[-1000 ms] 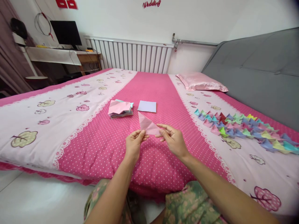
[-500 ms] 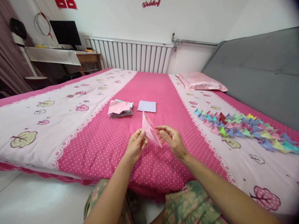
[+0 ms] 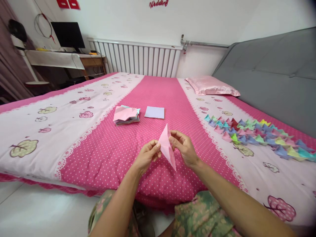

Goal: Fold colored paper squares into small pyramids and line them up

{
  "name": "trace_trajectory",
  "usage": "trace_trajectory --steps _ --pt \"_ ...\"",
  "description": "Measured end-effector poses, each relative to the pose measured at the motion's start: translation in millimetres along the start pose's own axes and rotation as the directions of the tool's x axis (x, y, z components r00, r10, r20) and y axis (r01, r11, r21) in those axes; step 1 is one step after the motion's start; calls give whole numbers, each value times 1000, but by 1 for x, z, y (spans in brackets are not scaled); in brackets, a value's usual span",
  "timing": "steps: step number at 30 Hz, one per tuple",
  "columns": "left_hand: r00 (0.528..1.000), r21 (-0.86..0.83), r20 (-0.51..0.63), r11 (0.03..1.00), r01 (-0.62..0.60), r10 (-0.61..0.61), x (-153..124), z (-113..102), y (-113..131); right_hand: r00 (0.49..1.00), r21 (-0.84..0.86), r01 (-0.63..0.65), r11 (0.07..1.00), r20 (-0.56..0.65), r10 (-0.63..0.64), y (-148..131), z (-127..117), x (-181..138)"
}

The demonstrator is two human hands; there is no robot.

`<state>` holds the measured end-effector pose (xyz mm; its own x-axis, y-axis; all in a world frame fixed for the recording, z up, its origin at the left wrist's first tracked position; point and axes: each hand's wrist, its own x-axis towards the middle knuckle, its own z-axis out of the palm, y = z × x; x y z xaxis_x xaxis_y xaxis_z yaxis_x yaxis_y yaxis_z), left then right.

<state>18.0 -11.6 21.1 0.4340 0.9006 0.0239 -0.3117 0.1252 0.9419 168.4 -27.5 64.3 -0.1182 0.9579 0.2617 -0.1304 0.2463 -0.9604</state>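
Above the front of the bed, a pink folded paper point(image 3: 167, 148) stands on its long axis between my two hands, pointed at top and bottom. My left hand point(image 3: 147, 152) pinches its left edge between thumb and fingers. On the other side, my right hand point(image 3: 182, 146) grips the upper right part with thumb and forefinger. Beyond my hands lie a loose stack of creased papers point(image 3: 125, 114), pink on top, and a flat pale lilac stack of square paper point(image 3: 154, 112).
Rows of small folded paper boats point(image 3: 254, 131) in many colours cover the bed at the right. A pink pillow point(image 3: 211, 86) lies behind them, beside the grey headboard point(image 3: 269, 65). A radiator point(image 3: 138, 57) runs along the wall; a desk with a monitor point(image 3: 68, 35) stands far left.
The pink folded paper has moved right and a little nearer me, its tilt more upright. My right hand, before loosely beside it, has closed on its edge.
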Motion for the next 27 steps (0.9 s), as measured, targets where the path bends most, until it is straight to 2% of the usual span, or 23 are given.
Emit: trace_trajectory --steps 15,22,27 --pt "1000 -21 -19 1000 -13 13 0 -1 -1 999 9 -36 999 -29 36 4 0 2" --pt "999 -19 -39 999 -30 29 0 0 1 997 -38 13 999 -74 -16 3 -1 2" --pt "998 -54 -55 998 -44 41 0 0 2 999 -39 -36 999 -13 35 4 1 3"
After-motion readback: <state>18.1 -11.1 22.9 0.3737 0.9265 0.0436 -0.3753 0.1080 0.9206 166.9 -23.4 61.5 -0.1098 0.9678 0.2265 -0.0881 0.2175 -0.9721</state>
